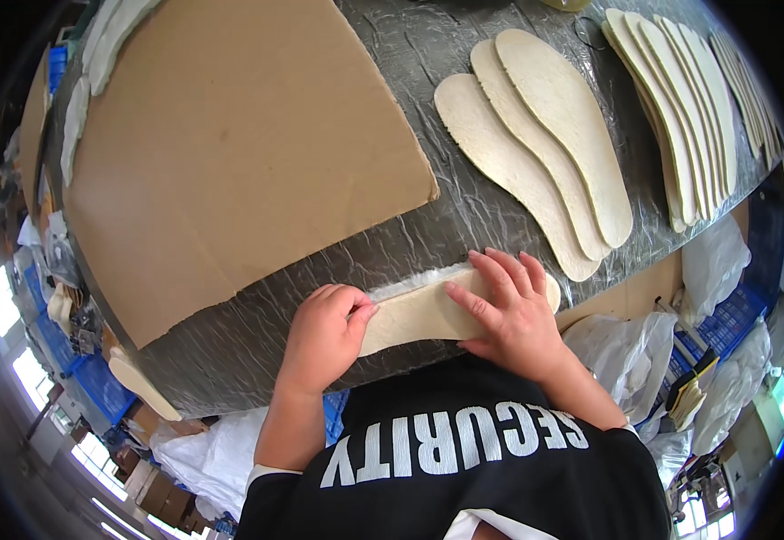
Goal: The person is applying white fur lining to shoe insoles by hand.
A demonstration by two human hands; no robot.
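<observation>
A cream insole lies crosswise near the table's front edge, with a strip of white fluffy lining showing along its far edge. My left hand is closed on its left end, thumb and fingers pinching the edge. Over its right part rests my right hand, fingers spread and lying on the surface. The insole's right tip shows just past that hand. Its underside is hidden. Farther right, three cream insoles overlap in a fan.
A large brown cardboard sheet covers the table's left side. Shiny dark plastic film wraps the tabletop. More insoles lie in overlapping rows at the far right. Clear plastic bags and a blue crate stand beyond the right edge.
</observation>
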